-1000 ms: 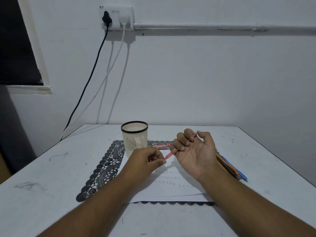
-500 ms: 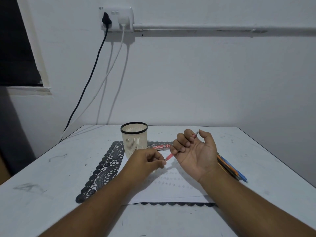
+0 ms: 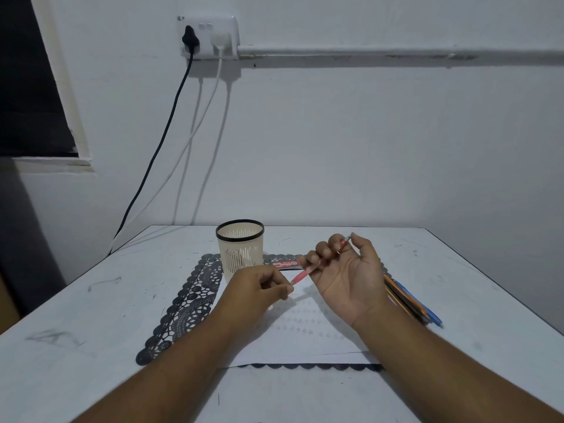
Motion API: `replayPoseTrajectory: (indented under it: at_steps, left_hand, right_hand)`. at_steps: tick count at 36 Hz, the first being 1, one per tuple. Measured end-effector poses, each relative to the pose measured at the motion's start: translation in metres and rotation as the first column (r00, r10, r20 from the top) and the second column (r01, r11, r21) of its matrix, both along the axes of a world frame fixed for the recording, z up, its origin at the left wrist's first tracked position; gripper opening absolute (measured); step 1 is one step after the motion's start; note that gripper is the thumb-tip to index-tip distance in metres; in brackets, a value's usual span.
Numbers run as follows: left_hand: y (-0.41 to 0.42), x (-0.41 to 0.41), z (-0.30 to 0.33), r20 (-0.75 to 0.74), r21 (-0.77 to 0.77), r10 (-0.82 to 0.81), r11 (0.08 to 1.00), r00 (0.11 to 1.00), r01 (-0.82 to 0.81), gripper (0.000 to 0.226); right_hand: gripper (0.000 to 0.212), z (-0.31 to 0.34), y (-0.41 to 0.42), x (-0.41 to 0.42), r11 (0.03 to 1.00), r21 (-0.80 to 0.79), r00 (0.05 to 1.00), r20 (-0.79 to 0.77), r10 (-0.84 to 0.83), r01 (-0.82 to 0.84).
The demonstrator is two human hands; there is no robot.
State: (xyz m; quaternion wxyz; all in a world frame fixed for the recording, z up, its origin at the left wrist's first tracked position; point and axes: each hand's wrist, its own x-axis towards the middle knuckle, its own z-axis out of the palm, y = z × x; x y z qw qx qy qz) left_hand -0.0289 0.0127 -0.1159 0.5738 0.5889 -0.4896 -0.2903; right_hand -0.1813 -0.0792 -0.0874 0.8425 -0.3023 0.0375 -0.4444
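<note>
My right hand [image 3: 345, 276], palm up, grips a red mechanical pencil [image 3: 305, 273] in its curled fingers above a white sheet of paper [image 3: 305, 337]. The pencil slants from its silver end by my thumb down to its tip on the left. My left hand [image 3: 259, 288] is beside that tip, with thumb and forefinger pinched together at it. What they pinch is too small to make out. A red lead case [image 3: 285, 264] lies flat behind the hands.
A cream slotted pen cup [image 3: 240, 248] with a black rim stands behind my left hand on a black lace mat [image 3: 189, 303]. Several pens and pencils [image 3: 412, 303] lie right of my right wrist. Cables hang from a wall socket [image 3: 207, 36] to the table's far left.
Both hands stay almost still; my left hand's pinched fingertips keep to the pencil's lower tip.
</note>
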Motion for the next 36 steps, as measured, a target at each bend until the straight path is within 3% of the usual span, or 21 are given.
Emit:
replayPoseTrajectory:
  at_steps: [9, 20, 36]
  left_hand:
    - [0.0014, -0.0007, 0.0021, 0.053, -0.017, -0.008, 1.000, 0.999, 0.009, 0.011]
    - [0.0004, 0.0009, 0.0030, 0.189, -0.018, -0.017, 1.000, 0.982, 0.021, 0.013]
    - [0.0009, 0.0027, 0.0031, 0.214, -0.030, -0.044, 0.998, 0.976, 0.052, 0.014]
  right_hand:
    - [0.031, 0.0017, -0.0009, -0.0018, 1.000, -0.022, 1.000, 0.025, -0.003, 0.004]
    - [0.035, 0.0005, -0.0016, -0.0037, 1.000, -0.025, 1.000, 0.020, 0.007, -0.007]
    - [0.031, 0.0026, -0.0001, -0.0054, 0.999, -0.047, 1.000, -0.012, 0.021, -0.021]
